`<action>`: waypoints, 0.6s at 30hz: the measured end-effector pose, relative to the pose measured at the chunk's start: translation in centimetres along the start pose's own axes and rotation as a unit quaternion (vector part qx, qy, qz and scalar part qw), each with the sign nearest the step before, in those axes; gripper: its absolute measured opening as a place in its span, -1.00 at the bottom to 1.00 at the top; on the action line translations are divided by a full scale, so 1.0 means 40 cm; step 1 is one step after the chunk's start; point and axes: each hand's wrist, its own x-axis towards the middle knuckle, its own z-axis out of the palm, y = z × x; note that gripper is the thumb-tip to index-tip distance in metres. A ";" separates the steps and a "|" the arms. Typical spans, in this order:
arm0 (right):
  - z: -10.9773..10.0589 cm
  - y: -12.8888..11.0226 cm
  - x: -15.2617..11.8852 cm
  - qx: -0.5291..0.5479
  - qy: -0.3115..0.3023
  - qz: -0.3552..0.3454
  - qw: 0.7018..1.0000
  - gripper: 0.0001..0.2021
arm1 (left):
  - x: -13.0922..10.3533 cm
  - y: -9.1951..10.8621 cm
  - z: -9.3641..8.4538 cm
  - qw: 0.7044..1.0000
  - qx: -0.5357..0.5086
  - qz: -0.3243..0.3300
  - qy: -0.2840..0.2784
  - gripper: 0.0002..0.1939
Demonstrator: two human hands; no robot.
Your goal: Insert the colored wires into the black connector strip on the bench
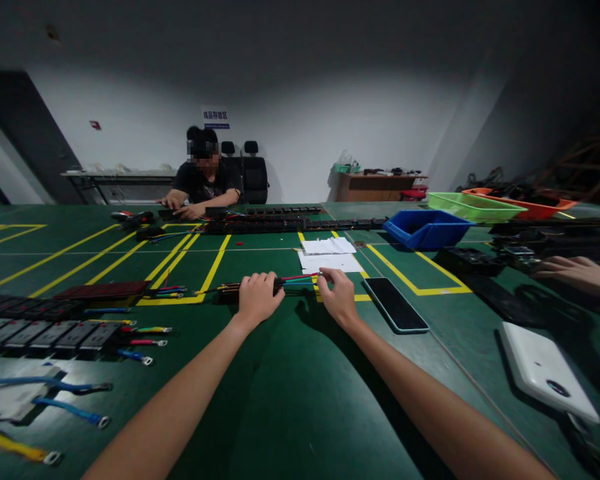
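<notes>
Wire bundle [260,285] beside the phone [395,305] looks light, floppy; my left hand [257,298] clasps its middle, right hand [336,296] pinches loose ends.

Plenty of bare green table [290,400] at 6 o'clock, between the arms. A phone [396,305] blocks 3 o'clock, papers [330,255] sit at 12, and loose cables [145,333] crowd 9 o'clock.
</notes>
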 end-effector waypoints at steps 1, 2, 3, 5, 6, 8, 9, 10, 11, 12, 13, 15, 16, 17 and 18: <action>0.003 0.004 0.000 -0.008 -0.004 0.005 1.000 -0.71 | 0.000 -0.001 0.000 1.000 -0.006 0.002 0.000 -0.69; 0.005 0.008 0.000 -0.017 -0.009 0.009 1.000 -0.70 | 0.001 -0.001 0.001 1.000 -0.010 0.003 0.000 -0.70; 0.008 0.012 -0.001 -0.027 -0.014 0.014 0.999 -0.70 | 0.001 -0.002 0.002 1.000 -0.011 0.004 0.002 -0.70; 0.012 0.019 -0.002 -0.053 -0.029 0.026 0.998 -0.71 | 0.001 -0.003 0.005 1.000 -0.009 0.005 0.009 -0.70; 0.014 0.022 -0.003 -0.069 -0.039 0.032 0.996 -0.71 | 0.001 -0.004 0.006 1.000 -0.008 0.006 0.012 -0.70; 0.016 0.026 -0.004 -0.094 -0.058 0.041 0.993 -0.72 | 0.001 -0.006 0.009 1.000 -0.008 0.007 0.014 -0.70; 0.016 0.026 -0.004 -0.097 -0.061 0.043 0.992 -0.72 | 0.001 -0.006 0.010 1.000 -0.010 0.008 0.014 -0.70; 0.016 0.026 -0.003 -0.093 -0.058 0.042 0.993 -0.71 | 0.000 -0.007 0.011 1.000 -0.012 0.008 0.014 -0.69; 0.014 0.024 -0.002 -0.083 -0.051 0.038 0.995 -0.70 | 0.000 -0.007 0.011 1.000 -0.015 0.009 0.013 -0.69; 0.012 0.022 -0.001 -0.070 -0.040 0.031 0.996 -0.70 | 0.000 -0.008 0.012 1.000 -0.017 0.010 0.013 -0.69; 0.009 0.018 0.000 -0.055 -0.028 0.020 0.998 -0.70 | 0.000 -0.008 0.012 1.000 -0.019 0.011 0.012 -0.69; 0.002 0.008 0.001 -0.030 -0.011 -0.005 0.999 -0.69 | 0.000 -0.008 0.012 1.000 -0.017 0.011 0.010 -0.68; -0.001 0.002 0.000 -0.021 -0.005 -0.018 1.000 -0.69 | 0.000 -0.008 0.011 1.000 -0.015 0.009 0.010 -0.68; -0.005 -0.003 0.000 -0.015 -0.002 -0.028 0.999 -0.69 | 0.000 -0.008 0.011 1.000 -0.013 0.009 0.009 -0.68; -0.008 -0.008 -0.001 -0.010 0.000 -0.037 0.999 -0.69 | 0.000 -0.008 0.010 1.000 -0.012 0.008 0.007 -0.68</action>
